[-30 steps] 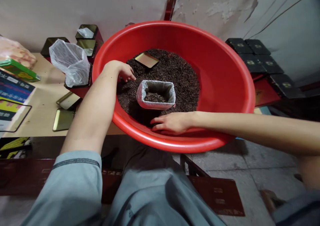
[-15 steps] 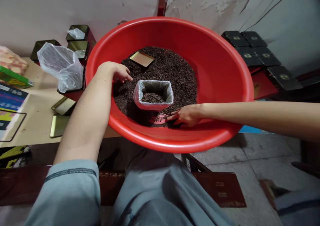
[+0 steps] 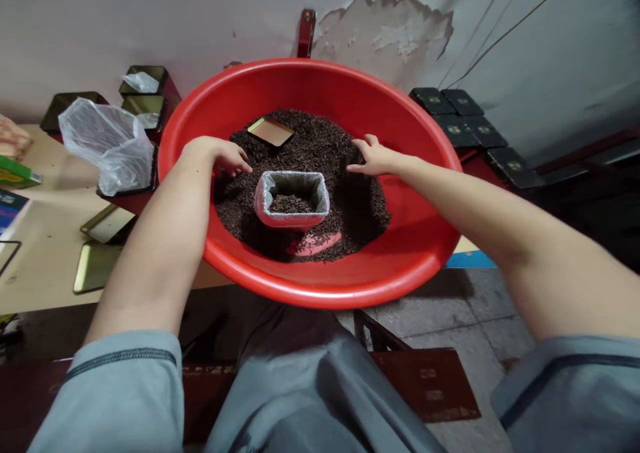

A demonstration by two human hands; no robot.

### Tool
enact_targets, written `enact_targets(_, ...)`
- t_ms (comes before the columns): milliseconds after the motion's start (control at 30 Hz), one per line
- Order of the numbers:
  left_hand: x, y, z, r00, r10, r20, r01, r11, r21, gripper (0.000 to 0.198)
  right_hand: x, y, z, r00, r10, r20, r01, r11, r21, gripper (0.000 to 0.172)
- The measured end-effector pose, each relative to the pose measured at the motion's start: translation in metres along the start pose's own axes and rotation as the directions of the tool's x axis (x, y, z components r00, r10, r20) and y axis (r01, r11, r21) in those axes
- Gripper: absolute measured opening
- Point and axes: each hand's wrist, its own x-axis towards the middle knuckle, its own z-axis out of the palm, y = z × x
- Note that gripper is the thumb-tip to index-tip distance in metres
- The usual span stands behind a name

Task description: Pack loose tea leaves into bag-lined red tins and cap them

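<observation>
A wide red plastic tub (image 3: pixel 320 296) holds a heap of dark dried leaves that look like loose tea (image 3: pixel 320 133). Amid the leaves stands a small tin lined with a clear plastic bag (image 3: pixel 293 219), partly filled with the same leaves. My left hand (image 3: pixel 233 158) hovers at the left of the tin, its fingers spread and holding nothing. Over the right side of the heap, my right hand (image 3: pixel 373 156) is open with fingers apart, touching or just above the leaves. A gold-coloured tin lid (image 3: pixel 271 133) lies on the heap behind the tin.
Left of the tub are open tins, one with a clear plastic bag (image 3: pixel 113 139) sticking out, and loose lids (image 3: pixel 96 266) on the wooden table (image 3: pixel 45 279). Several black-lidded tins (image 3: pixel 465 123) stand at the right. A dark red bench (image 3: pixel 425 386) is below.
My right hand has moved from the leaves at the tub's near side up to the right of the heap. My left hand stays beside the tin. The camera view has shifted a little.
</observation>
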Motion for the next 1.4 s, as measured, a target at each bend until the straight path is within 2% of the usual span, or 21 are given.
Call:
enact_targets(67, -0.004, 0.002, 0.0, 1.0, -0.016, 0.005, 0.016, 1.0, -0.017, 0.077, 0.016, -0.003, 0.003, 0.98, 0.2, -0.013, -0.195, 0.967, 0.161, 0.122)
enact_targets(100, -0.006, 0.002, 0.0, 1.0, -0.024, 0.007, 0.024, 0.999, -0.027, 0.076, 0.024, -0.006, 0.005, 0.971, 0.239, -0.012, -0.23, 0.946, 0.229, 0.131)
enact_targets(167, -0.009, 0.003, 0.0, 0.999, -0.035, 0.005, 0.035, 0.999, -0.037, 0.076, 0.042, -0.015, 0.007, 0.976, 0.212, -0.04, -0.188, 0.927, 0.325, 0.137)
enact_targets(267, -0.012, 0.002, -0.003, 0.999, -0.045, -0.012, 0.045, 0.998, -0.051, 0.076, 0.067, -0.034, 0.009, 0.985, 0.162, -0.056, -0.13, 0.919, 0.373, 0.134)
enact_targets(433, -0.017, 0.004, -0.008, 0.999, -0.038, -0.038, 0.035, 0.996, -0.076, 0.074, 0.083, -0.058, 0.009, 0.988, 0.146, -0.05, -0.129, 0.958, 0.255, 0.126)
enact_targets(633, -0.018, 0.007, -0.009, 0.997, -0.017, -0.071, 0.012, 0.998, -0.058, 0.072, 0.078, -0.046, 0.013, 1.0, 0.004, 0.006, -0.004, 0.995, 0.105, 0.117)
enact_targets(800, -0.02, 0.009, -0.003, 0.999, -0.012, -0.043, 0.01, 0.999, -0.035, 0.076, 0.074, -0.05, 0.014, 0.999, 0.042, 0.032, -0.044, 0.997, 0.066, 0.114)
enact_targets(967, -0.016, 0.005, -0.001, 0.999, -0.001, -0.036, 0.0, 1.0, -0.024, 0.077, 0.066, -0.054, 0.015, 0.995, -0.026, 0.094, 0.027, 1.0, -0.014, 0.108)
enact_targets(1167, -0.012, 0.0, -0.002, 1.0, 0.012, 0.011, -0.011, 1.0, -0.024, 0.073, 0.059, -0.058, 0.019, 0.995, 0.009, 0.095, -0.003, 0.998, -0.066, 0.098)
enact_targets(1267, -0.017, 0.001, -0.001, 0.999, -0.005, 0.036, 0.006, 0.999, -0.038, 0.072, 0.053, -0.059, 0.015, 0.996, -0.042, 0.084, 0.05, 0.994, -0.1, 0.091)
enact_targets(1400, -0.027, 0.007, 0.0, 1.0, 0.006, 0.009, -0.006, 0.999, -0.05, 0.072, 0.036, -0.052, 0.008, 0.99, -0.116, 0.079, 0.125, 0.985, -0.119, 0.08)
